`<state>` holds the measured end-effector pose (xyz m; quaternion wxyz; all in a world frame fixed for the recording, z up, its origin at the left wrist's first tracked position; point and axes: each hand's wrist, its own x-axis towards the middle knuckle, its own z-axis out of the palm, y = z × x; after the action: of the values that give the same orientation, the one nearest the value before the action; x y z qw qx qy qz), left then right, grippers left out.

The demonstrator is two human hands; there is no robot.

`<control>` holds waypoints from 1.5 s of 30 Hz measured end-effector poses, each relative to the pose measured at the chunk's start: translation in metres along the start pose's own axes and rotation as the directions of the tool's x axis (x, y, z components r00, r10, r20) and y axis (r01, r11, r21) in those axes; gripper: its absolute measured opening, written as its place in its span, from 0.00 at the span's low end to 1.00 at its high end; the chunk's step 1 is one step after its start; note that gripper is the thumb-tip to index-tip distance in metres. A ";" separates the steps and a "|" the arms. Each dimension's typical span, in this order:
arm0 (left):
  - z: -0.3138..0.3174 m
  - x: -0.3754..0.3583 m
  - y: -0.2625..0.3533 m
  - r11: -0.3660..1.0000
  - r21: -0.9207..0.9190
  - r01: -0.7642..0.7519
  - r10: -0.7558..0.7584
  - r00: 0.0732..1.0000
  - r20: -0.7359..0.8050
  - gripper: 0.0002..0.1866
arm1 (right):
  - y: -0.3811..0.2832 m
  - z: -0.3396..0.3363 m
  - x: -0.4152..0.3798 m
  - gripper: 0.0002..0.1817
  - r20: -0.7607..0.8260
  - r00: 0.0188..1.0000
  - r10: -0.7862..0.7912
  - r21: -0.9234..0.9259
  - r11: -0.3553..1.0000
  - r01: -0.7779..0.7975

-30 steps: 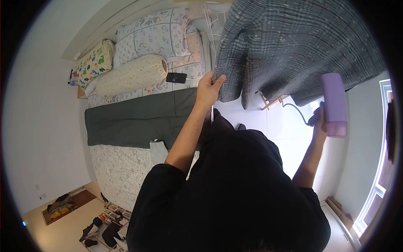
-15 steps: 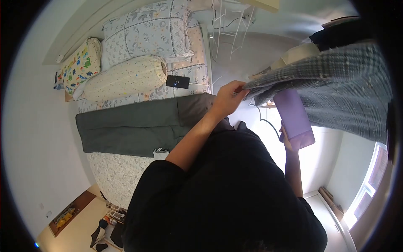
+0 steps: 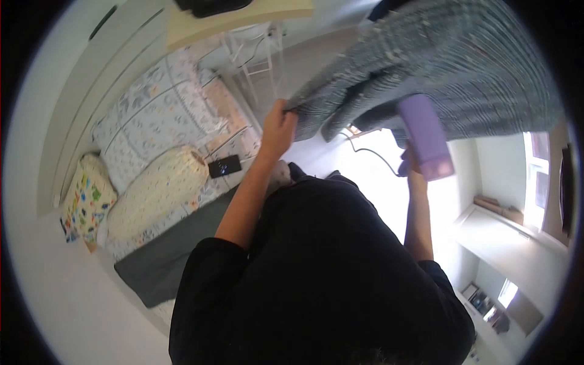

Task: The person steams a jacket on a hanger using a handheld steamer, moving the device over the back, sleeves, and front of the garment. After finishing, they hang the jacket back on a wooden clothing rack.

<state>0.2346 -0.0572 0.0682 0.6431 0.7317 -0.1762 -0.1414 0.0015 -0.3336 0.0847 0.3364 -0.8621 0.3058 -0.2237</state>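
The left hand has its grip closed on the near edge of a grey checked cloth, the fabric pinched between thumb and fingers. From there the cloth spreads out to the right in loose folds, filling most of the upper right of the view. The right hand has its grip wrapped around a lilac handheld appliance — held tilted, its upper end in front of the cloth's lower folds. Whether the two touch, I cannot tell. A dark cord runs from near the right hand in a curve toward the lower edge of the cloth.

The person wears a black shirt and stands beside a bed. On it lie a large floral pillow, a pale speckled bolster and a smaller pillow with a colourful print. A dark phone rests just beside the bolster's end, and a dark green-grey cloth lies below the bolster. Beyond the bed are a white rack and a light wooden surface — a black object sits on it
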 end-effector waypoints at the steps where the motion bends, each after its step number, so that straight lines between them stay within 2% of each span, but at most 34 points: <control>1: -0.002 0.005 -0.002 0.999 0.000 -0.039 0.039 0.999 -0.014 0.08 | -0.014 0.005 -0.004 0.14 0.025 0.999 0.044 0.014 0.999 -0.045; 2: -0.003 0.009 -0.003 0.999 -0.012 -0.053 0.053 0.999 0.001 0.08 | -0.043 0.006 -0.007 0.09 0.069 0.966 0.248 0.029 0.968 -0.250; 3: -0.003 0.012 -0.003 0.998 -0.043 -0.053 0.052 0.998 -0.026 0.07 | -0.064 0.002 -0.008 0.06 0.123 0.893 0.434 0.040 0.896 -0.441; 4: -0.003 0.015 -0.003 0.996 -0.071 -0.051 0.047 0.997 -0.059 0.07 | -0.061 -0.001 -0.009 0.06 0.114 0.897 0.428 0.039 0.900 -0.435; 6: -0.005 0.017 0.001 0.997 -0.065 -0.044 0.038 0.995 -0.087 0.08 | -0.044 0.001 -0.012 0.07 0.121 0.949 0.290 0.232 0.922 -0.311; 7: -0.005 0.017 0.003 0.998 -0.051 -0.029 0.023 0.994 -0.107 0.08 | -0.022 -0.002 -0.010 0.07 0.121 0.950 0.288 0.237 0.921 -0.309; 8: -0.004 0.016 0.002 0.989 -0.148 -0.010 -0.006 0.994 -0.105 0.08 | 0.011 -0.009 -0.001 0.07 0.086 0.995 0.048 -0.007 0.999 -0.048; 9: -0.004 0.015 0.001 0.990 -0.141 -0.019 0.004 0.995 -0.105 0.08 | 0.007 -0.014 0.011 0.07 0.108 0.974 -0.199 -0.253 0.942 0.220; 10: -0.004 0.015 0.000 0.986 -0.167 -0.023 0.004 0.993 -0.116 0.08 | 0.003 -0.023 0.021 0.07 0.010 0.978 -0.208 -0.109 0.972 0.208; 11: -0.004 0.014 -0.001 0.981 -0.194 -0.030 0.005 0.992 -0.127 0.09 | -0.011 -0.036 0.034 0.07 -0.009 0.980 -0.201 -0.124 0.972 0.198; 13: -0.005 0.008 0.003 0.990 -0.140 -0.025 0.005 0.989 -0.146 0.09 | -0.039 -0.060 0.052 0.08 -0.088 0.994 0.060 0.229 0.973 -0.038; 17: -0.003 -0.007 0.009 1.000 -0.015 -0.010 0.007 0.979 -0.202 0.10 | -0.072 -0.094 0.080 0.10 -0.164 0.986 -0.006 0.389 0.919 0.071; 19: -0.006 -0.011 0.018 1.000 0.026 -0.003 0.007 0.985 -0.175 0.11 | -0.064 -0.091 0.088 0.06 -0.250 0.960 -0.126 0.486 0.842 0.237; 20: -0.001 -0.013 0.035 0.995 -0.101 -0.006 -0.005 0.994 -0.105 0.12 | -0.034 -0.088 0.095 0.07 -0.130 0.981 -0.141 0.235 0.957 0.169; 21: 0.003 -0.014 0.053 0.974 -0.226 0.003 -0.010 0.999 -0.031 0.15 | 0.019 -0.063 0.103 0.09 -0.219 0.884 -0.412 0.036 0.902 0.429; 22: 0.007 -0.013 0.074 0.985 -0.170 -0.004 0.006 1.000 0.016 0.19 | 0.020 -0.063 0.103 0.09 -0.238 0.874 -0.424 0.042 0.894 0.445; 23: 0.016 -0.010 0.101 0.986 -0.166 -0.029 0.030 1.000 0.005 0.19 | 0.020 -0.064 0.102 0.10 -0.225 0.866 -0.447 0.048 0.882 0.468; 25: 0.041 -0.002 0.155 0.973 -0.149 -0.176 0.187 0.980 0.065 0.21 | 0.019 -0.065 0.098 0.11 -0.192 0.848 -0.494 0.064 0.856 0.514; 26: 0.053 0.004 0.174 0.969 -0.139 -0.202 0.211 0.976 0.052 0.21 | 0.018 -0.066 0.096 0.12 -0.180 0.835 -0.519 0.074 0.840 0.538; 28: 0.073 0.019 0.205 0.915 -0.027 -0.402 0.400 0.915 -0.059 0.19 | 0.015 -0.068 0.090 0.13 -0.164 0.807 -0.568 0.095 0.805 0.586; 29: 0.077 0.027 0.214 0.904 -0.010 -0.428 0.427 0.902 -0.063 0.19 | 0.014 -0.069 0.088 0.14 -0.160 0.792 -0.588 0.104 0.788 0.606; 31: 0.083 0.038 0.227 0.904 -0.129 -0.408 0.387 0.908 -0.158 0.16 | 0.010 -0.071 0.083 0.17 -0.147 0.776 -0.614 0.121 0.767 0.630; 32: 0.087 0.039 0.231 0.892 -0.086 -0.444 0.421 0.885 -0.200 0.14 | 0.008 -0.072 0.081 0.18 -0.142 0.771 -0.621 0.127 0.761 0.637; 37: 0.089 0.029 0.222 0.885 -0.067 -0.461 0.442 0.876 -0.194 0.13 | -0.011 -0.073 0.078 0.23 -0.126 0.747 -0.652 0.141 0.734 0.665; 38: 0.091 0.022 0.222 0.887 -0.086 -0.453 0.429 0.879 -0.207 0.12 | -0.024 -0.075 0.088 0.13 -0.249 0.832 -0.495 0.208 0.812 0.545; 39: 0.091 0.020 0.222 0.880 -0.084 -0.468 0.445 0.873 -0.202 0.12 | -0.036 -0.080 0.104 0.08 -0.364 0.875 -0.319 0.286 0.856 0.431; 40: 0.089 0.020 0.219 0.874 -0.088 -0.477 0.454 0.868 -0.200 0.12 | -0.054 -0.107 0.116 0.08 -0.381 0.866 -0.325 0.284 0.850 0.444; 41: 0.089 0.018 0.219 0.873 -0.093 -0.479 0.454 0.867 -0.203 0.11 | -0.078 -0.150 0.122 0.07 -0.173 0.858 -0.483 0.170 0.844 0.509; 42: 0.089 0.015 0.220 0.870 -0.094 -0.484 0.458 0.864 -0.208 0.11 | -0.091 -0.174 0.126 0.05 0.065 0.806 -0.588 0.069 0.809 0.584; 43: 0.090 0.013 0.221 0.872 -0.096 -0.479 0.452 0.866 -0.214 0.11 | -0.093 -0.171 0.132 0.05 0.063 0.801 -0.595 0.067 0.804 0.591; 45: 0.091 0.003 0.223 0.875 -0.099 -0.473 0.444 0.867 -0.227 0.11 | -0.090 -0.152 0.140 0.05 -0.232 0.712 -0.663 0.049 0.723 0.689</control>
<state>0.1812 -0.1645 0.2769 0.7259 0.6282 -0.2695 0.0760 0.0451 -0.4428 0.2761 0.2552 -0.8631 -0.0147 -0.4356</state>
